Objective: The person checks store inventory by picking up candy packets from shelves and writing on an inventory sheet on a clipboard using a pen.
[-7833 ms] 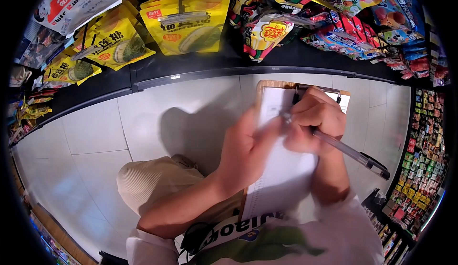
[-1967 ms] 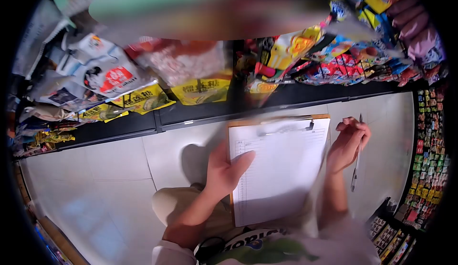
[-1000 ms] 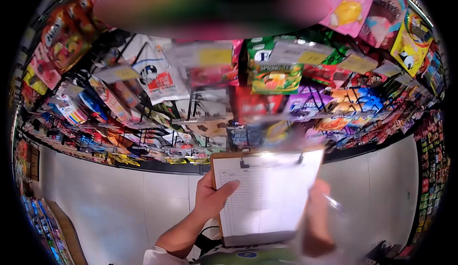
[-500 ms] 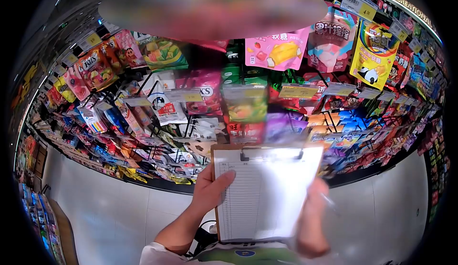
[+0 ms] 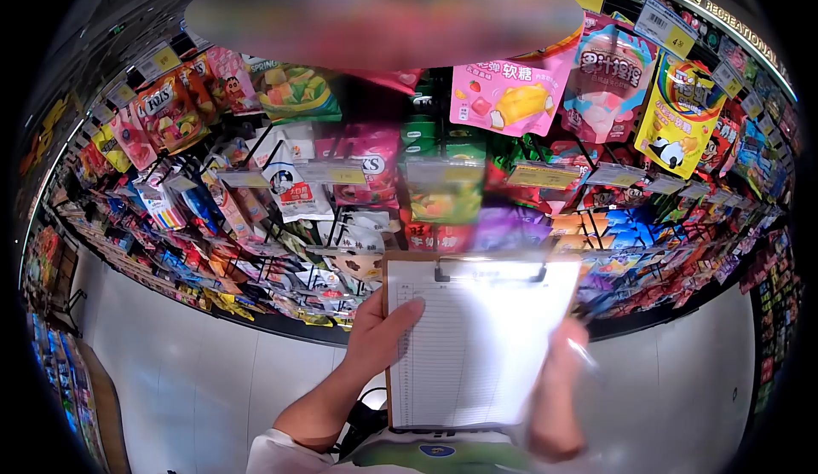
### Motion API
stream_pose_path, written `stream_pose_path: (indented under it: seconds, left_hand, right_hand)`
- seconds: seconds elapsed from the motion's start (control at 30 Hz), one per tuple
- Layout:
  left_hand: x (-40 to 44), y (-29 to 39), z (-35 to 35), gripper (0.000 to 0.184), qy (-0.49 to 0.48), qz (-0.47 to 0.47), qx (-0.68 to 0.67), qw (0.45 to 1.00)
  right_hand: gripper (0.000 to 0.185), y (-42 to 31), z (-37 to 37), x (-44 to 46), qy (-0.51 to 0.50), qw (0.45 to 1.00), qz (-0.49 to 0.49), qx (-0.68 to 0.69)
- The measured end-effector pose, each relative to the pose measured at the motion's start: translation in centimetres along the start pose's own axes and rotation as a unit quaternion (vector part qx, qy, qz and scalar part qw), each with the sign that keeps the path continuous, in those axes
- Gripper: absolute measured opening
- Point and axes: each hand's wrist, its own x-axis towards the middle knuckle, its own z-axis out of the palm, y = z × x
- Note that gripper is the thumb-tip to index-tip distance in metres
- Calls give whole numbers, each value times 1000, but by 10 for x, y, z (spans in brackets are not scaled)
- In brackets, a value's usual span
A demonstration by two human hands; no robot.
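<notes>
A clipboard [image 5: 385, 258] with a printed, lined sheet [image 5: 443, 346] is held upright in front of me. My left hand [image 5: 379, 335] is closed on its left edge, the thumb lying across the paper. My right hand [image 5: 558, 393] is at the board's right edge, smeared by motion, with its fingers curled around a pen [image 5: 583, 355] that is blurred too. Whether this hand also touches the board I cannot tell. Glare washes out the right half of the sheet.
Shelves of hanging candy bags face me, including a pink gummy bag [image 5: 511, 95] and a yellow panda bag [image 5: 679, 120]. Price tags [image 5: 665, 26] stick out from the racks. Pale floor [image 5: 230, 372] lies below, with another display [image 5: 64, 389] at lower left.
My view has shifted slightly, so the upper right bags and tags sit a little farther right and lower. Both hands stay about where they were at the clipboard.
</notes>
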Motion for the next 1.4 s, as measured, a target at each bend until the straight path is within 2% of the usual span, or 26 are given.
stream_pose_path:
  seconds: [0.2,0.47,0.6,0.7,0.87,1.13,1.23,1.3,1.4]
  left_hand:
    - [9,3,-1,27,-8,-5,-7,1000]
    - [13,9,-7,27,-24,-5,9,1000]
    - [15,10,-10,24,2,-21,33,999]
    - [17,10,-11,26,-12,-16,25,999]
    - [20,11,-13,26,-13,-18,36,999]
    - [28,8,-20,24,-14,-18,37,999]
    - [31,7,-22,25,-15,-43,36,998]
    - [34,7,-20,25,9,-60,82,995]
    - [37,5,-21,24,29,-73,107,991]
  right_hand:
    - [34,-1,0,2,7,999,-14,-32]
    - [32,6,12,-1,48,999,-23,5]
    - [30,3,14,0,42,998,-38,-9]
    - [29,-2,15,0,17,999,-35,-25]
    - [27,-6,27,-1,41,999,-12,-16]
    - [27,5,27,1,47,998,-38,-15]
    - [27,3,26,2,44,998,-32,-18]
    - [27,5,21,3,38,999,-14,-26]
    - [26,8,25,2,83,995,-5,-53]
